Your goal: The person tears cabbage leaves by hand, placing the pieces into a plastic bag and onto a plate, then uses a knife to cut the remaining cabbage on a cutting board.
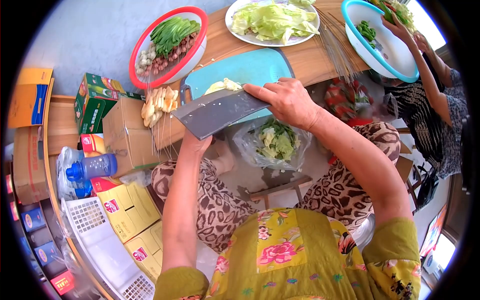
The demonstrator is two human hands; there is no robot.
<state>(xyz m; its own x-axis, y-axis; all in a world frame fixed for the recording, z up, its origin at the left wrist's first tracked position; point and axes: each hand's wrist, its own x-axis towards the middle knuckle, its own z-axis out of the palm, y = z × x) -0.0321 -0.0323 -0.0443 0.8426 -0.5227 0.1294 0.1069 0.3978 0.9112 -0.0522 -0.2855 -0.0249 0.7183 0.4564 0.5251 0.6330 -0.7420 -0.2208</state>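
Observation:
My right hand [290,104] is closed around the handle end of a wide, dark cleaver [220,114], its blade tilted over the near edge of the blue cutting board [265,62]. Small pale bits cling to the blade. Behind it lies a heap of pale cut vegetable [223,85] on the board. My left hand [199,143] is beneath the blade; only its wrist end shows and the fingers are hidden. Below the board, a clear plastic bag [245,150] holds leafy scraps [277,142].
Skewered pale pieces [159,106] lie left of the board. A red-rimmed basin [134,60] holds greens and skewers; a white plate [245,37] holds lettuce. Thin bare skewers [336,42] lie near a blue-rimmed basin [412,75], where another person's hands [400,30] hold greens. Boxes [131,132] stand left.

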